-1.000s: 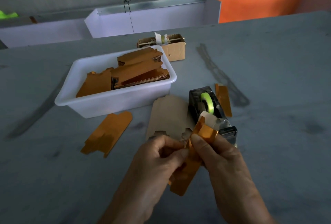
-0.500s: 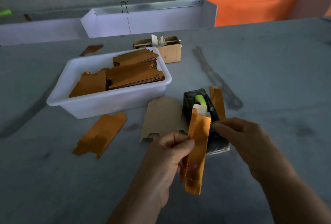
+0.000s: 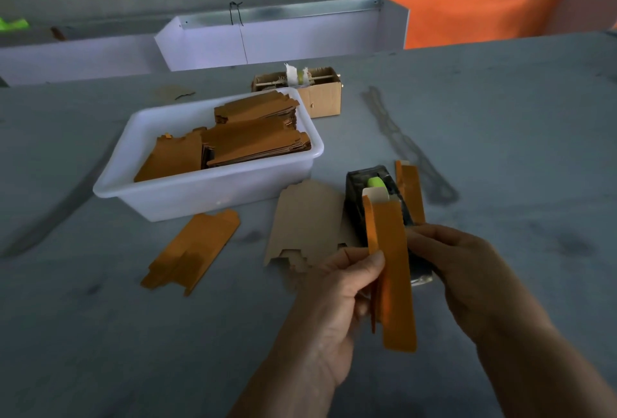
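Note:
My left hand (image 3: 337, 300) pinches a long folded orange carton (image 3: 394, 277) between thumb and fingers and holds it upright, its white top flap raised. Right behind the carton stands a black tape dispenser (image 3: 357, 190) with a green tape roll (image 3: 377, 182). My right hand (image 3: 467, 270) is to the right of the carton, with its fingertips at the dispenser's near end. The carton hides whether those fingertips hold any tape.
A white tub (image 3: 207, 197) with several flat orange cartons stands at the left. On the grey table lie a flat orange carton (image 3: 193, 247), a beige flat carton (image 3: 307, 217) and another orange carton (image 3: 412, 190) right of the dispenser. A small cardboard box (image 3: 320, 97) sits behind the tub.
My right hand has let go of the carton and moved right to the dispenser's near end. My left hand has turned the carton upright and holds it alone.

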`<state>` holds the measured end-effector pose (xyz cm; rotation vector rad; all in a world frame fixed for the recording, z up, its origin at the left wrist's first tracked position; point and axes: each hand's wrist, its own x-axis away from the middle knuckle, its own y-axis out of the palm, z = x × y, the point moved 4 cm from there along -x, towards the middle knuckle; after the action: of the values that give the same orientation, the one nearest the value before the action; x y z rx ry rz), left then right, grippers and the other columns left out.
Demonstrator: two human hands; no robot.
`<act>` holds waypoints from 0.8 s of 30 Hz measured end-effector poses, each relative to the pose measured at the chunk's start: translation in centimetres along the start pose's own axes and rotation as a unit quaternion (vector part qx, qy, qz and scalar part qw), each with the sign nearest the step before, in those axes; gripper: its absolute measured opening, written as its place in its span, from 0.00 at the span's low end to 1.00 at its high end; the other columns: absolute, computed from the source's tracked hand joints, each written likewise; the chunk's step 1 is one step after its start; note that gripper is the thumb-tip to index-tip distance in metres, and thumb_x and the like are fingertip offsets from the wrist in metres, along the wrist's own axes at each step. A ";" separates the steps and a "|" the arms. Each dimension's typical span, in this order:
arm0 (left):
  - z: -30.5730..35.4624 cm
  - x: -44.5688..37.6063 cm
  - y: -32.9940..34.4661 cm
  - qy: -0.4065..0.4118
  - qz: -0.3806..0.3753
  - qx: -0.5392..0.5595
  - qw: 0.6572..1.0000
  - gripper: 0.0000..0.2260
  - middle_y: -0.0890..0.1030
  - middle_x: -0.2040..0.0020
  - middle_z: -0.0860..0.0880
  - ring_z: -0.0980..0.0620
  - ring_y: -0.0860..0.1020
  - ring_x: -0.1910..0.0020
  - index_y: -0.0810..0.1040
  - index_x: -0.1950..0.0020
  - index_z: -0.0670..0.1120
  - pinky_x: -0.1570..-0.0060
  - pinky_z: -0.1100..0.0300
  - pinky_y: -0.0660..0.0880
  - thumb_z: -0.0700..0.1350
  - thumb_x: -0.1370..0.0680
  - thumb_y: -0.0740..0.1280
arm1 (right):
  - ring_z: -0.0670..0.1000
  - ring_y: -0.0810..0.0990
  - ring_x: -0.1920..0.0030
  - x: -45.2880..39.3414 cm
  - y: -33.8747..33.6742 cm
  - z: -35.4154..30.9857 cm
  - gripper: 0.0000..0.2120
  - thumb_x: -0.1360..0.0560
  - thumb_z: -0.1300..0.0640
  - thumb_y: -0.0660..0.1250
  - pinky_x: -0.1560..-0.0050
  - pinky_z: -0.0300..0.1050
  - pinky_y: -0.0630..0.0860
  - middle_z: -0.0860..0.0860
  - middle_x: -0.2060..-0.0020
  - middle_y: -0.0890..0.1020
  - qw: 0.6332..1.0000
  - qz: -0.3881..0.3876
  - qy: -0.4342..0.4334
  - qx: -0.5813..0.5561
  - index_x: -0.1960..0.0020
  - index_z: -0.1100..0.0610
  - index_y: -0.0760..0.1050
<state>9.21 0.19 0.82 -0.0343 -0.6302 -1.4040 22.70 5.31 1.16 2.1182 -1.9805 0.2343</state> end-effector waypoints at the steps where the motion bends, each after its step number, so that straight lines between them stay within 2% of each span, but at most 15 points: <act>1: -0.2 -0.1 0.1 -0.003 -0.003 0.014 1.000 0.10 0.80 0.60 0.45 0.59 0.71 0.75 0.83 0.49 0.38 0.76 0.69 0.66 0.43 0.26 0.69 | 0.52 0.83 0.65 0.1 0.0 0.0 0.08 0.26 0.58 0.65 0.66 0.40 0.78 0.57 0.65 0.84 0.999 -0.010 0.008 -0.047 0.60 0.60 0.81; 3: -0.4 -0.3 0.2 -0.003 -0.002 0.035 0.999 0.13 0.80 0.58 0.44 0.60 0.71 0.75 0.81 0.44 0.36 0.77 0.69 0.66 0.42 0.24 0.68 | 0.51 0.83 0.65 0.4 -0.2 -0.2 0.08 0.30 0.56 0.65 0.68 0.38 0.78 0.57 0.65 0.84 0.993 -0.020 0.012 -0.117 0.59 0.61 0.80; 5: -0.4 -0.3 0.2 -0.005 0.000 0.044 0.999 0.12 0.80 0.57 0.44 0.60 0.72 0.75 0.81 0.43 0.36 0.76 0.69 0.67 0.42 0.24 0.68 | 0.51 0.84 0.63 0.6 -0.5 -0.3 0.09 0.33 0.55 0.66 0.65 0.38 0.78 0.56 0.63 0.84 0.991 -0.020 -0.007 -0.129 0.61 0.60 0.80; 7: -0.4 -0.3 -0.1 -0.005 0.006 0.043 0.999 0.09 0.81 0.60 0.46 0.59 0.73 0.75 0.83 0.48 0.39 0.77 0.69 0.68 0.42 0.24 0.68 | 0.49 0.83 0.56 1.1 -0.8 0.1 0.07 0.31 0.55 0.68 0.55 0.42 0.77 0.53 0.55 0.84 0.998 0.019 -0.044 -0.043 0.64 0.58 0.81; 8: -0.4 -0.4 -0.2 -0.005 0.008 0.038 0.999 0.06 0.80 0.63 0.47 0.59 0.73 0.75 0.83 0.52 0.41 0.77 0.69 0.68 0.42 0.25 0.69 | 0.45 0.81 0.52 1.4 -1.0 0.3 0.06 0.30 0.56 0.69 0.51 0.40 0.74 0.50 0.50 0.83 0.996 0.056 -0.066 0.019 0.64 0.57 0.82; 10: -0.4 -0.4 -0.4 0.000 0.010 0.023 1.000 0.04 0.79 0.65 0.48 0.58 0.72 0.74 0.83 0.56 0.43 0.77 0.69 0.67 0.42 0.25 0.69 | 0.37 0.75 0.47 1.9 -1.2 0.6 0.06 0.29 0.57 0.69 0.53 0.34 0.68 0.45 0.43 0.77 0.981 0.118 -0.100 0.116 0.64 0.55 0.81; 11: -0.3 -0.4 -0.4 0.003 0.011 0.017 1.000 0.06 0.78 0.64 0.47 0.58 0.71 0.74 0.83 0.54 0.42 0.77 0.69 0.67 0.43 0.25 0.69 | 0.35 0.74 0.48 2.1 -1.1 0.7 0.05 0.29 0.58 0.70 0.54 0.32 0.67 0.44 0.42 0.76 0.976 0.129 -0.111 0.134 0.63 0.55 0.81; 13: -0.2 -0.4 -0.5 0.011 0.014 0.003 1.000 0.08 0.78 0.61 0.45 0.57 0.70 0.73 0.83 0.51 0.39 0.76 0.69 0.66 0.43 0.25 0.69 | 0.37 0.74 0.47 2.3 -0.8 1.0 0.05 0.28 0.59 0.70 0.53 0.33 0.68 0.45 0.41 0.75 0.971 0.140 -0.131 0.145 0.63 0.54 0.80; 17: 0.3 -0.2 -0.2 0.033 -0.002 -0.013 0.999 0.04 0.79 0.66 0.48 0.58 0.71 0.73 0.82 0.59 0.44 0.77 0.69 0.66 0.42 0.25 0.69 | 0.46 0.77 0.44 2.7 -0.3 1.2 0.07 0.29 0.57 0.71 0.45 0.48 0.74 0.44 0.41 0.74 0.952 0.167 -0.159 0.200 0.66 0.51 0.79; 21: 0.7 -0.1 0.6 0.059 -0.023 -0.069 0.996 0.05 0.80 0.69 0.53 0.60 0.74 0.74 0.81 0.60 0.46 0.77 0.70 0.66 0.43 0.24 0.68 | 0.48 0.78 0.47 3.0 0.0 1.6 0.07 0.30 0.55 0.71 0.52 0.46 0.74 0.43 0.42 0.75 0.944 0.188 -0.161 0.220 0.66 0.50 0.78; 24: 1.0 -0.1 1.0 0.067 -0.019 -0.089 0.994 0.04 0.80 0.71 0.55 0.64 0.75 0.76 0.80 0.58 0.45 0.78 0.72 0.67 0.41 0.24 0.68 | 0.49 0.79 0.46 3.0 0.1 1.8 0.06 0.29 0.55 0.70 0.50 0.49 0.76 0.44 0.41 0.76 0.945 0.187 -0.162 0.213 0.64 0.50 0.78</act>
<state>9.76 0.90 2.00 -0.0690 -0.3962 -1.4824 22.77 1.93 0.28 2.1006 -2.7420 0.4393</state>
